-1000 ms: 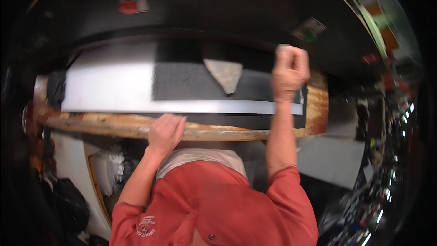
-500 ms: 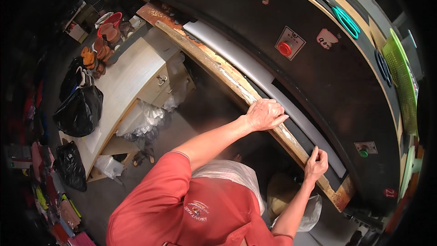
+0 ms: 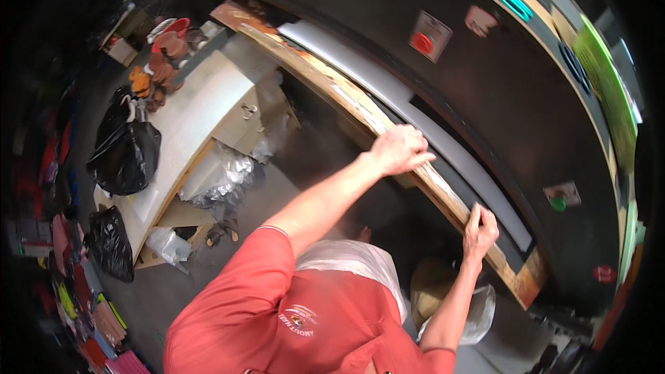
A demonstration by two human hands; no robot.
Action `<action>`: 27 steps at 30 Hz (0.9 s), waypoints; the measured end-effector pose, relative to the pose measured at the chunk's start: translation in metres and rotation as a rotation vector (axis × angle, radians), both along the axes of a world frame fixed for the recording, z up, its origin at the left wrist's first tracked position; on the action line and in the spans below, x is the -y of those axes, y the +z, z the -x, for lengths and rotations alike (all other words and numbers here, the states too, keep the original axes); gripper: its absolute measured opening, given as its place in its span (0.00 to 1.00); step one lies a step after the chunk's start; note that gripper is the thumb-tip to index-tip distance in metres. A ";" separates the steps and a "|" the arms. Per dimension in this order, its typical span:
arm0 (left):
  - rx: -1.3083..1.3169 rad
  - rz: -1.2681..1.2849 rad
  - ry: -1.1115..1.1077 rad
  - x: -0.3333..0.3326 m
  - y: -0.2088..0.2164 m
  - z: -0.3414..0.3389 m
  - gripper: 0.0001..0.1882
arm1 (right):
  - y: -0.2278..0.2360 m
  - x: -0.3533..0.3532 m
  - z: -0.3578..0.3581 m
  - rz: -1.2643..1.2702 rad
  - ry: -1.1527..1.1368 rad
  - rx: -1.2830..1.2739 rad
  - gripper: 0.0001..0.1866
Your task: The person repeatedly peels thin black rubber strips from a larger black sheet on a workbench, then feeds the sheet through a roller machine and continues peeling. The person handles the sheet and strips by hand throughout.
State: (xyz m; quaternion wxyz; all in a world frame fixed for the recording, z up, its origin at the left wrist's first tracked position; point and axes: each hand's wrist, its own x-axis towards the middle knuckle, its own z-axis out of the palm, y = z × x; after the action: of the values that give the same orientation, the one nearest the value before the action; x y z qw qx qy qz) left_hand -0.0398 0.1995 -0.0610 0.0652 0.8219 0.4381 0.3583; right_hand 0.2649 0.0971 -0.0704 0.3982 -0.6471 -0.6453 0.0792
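Observation:
My left hand rests at the front edge of a long wooden ledge, its fingers bent and pressed together. Farther right along the same ledge, my right hand is closed in a pinch, thumb and fingertips up. What either hand grips, if anything, is too small or hidden to make out. Behind both hands a dark flat surface runs along the ledge. Past it lies a long pale grey strip, set at the foot of a black machine panel.
The panel carries a red button and a green button. Teal-handled scissors and a green basket sit along its top. At left stands a pale table with black plastic bags. A clear-lined bin is below my right arm.
The view has shifted slightly, so the panel and table sit differently. Both hands stay at nearly the same places along the ledge, with their fingers still bent.

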 end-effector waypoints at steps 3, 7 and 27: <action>0.060 0.048 0.002 0.001 0.000 -0.002 0.18 | 0.001 0.002 -0.005 -0.041 0.027 -0.028 0.06; 0.046 0.003 0.012 0.023 -0.003 0.005 0.18 | -0.005 0.025 0.000 -0.013 -0.002 -0.007 0.04; -0.105 0.161 -0.145 0.136 -0.001 0.018 0.36 | 0.034 0.047 0.128 0.224 -0.077 0.138 0.47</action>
State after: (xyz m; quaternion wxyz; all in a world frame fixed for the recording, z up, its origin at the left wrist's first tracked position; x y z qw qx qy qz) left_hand -0.0581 0.0631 -0.0623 0.1336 0.8611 0.4079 0.2727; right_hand 0.1371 0.0502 -0.0360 0.2810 -0.7158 -0.6328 0.0907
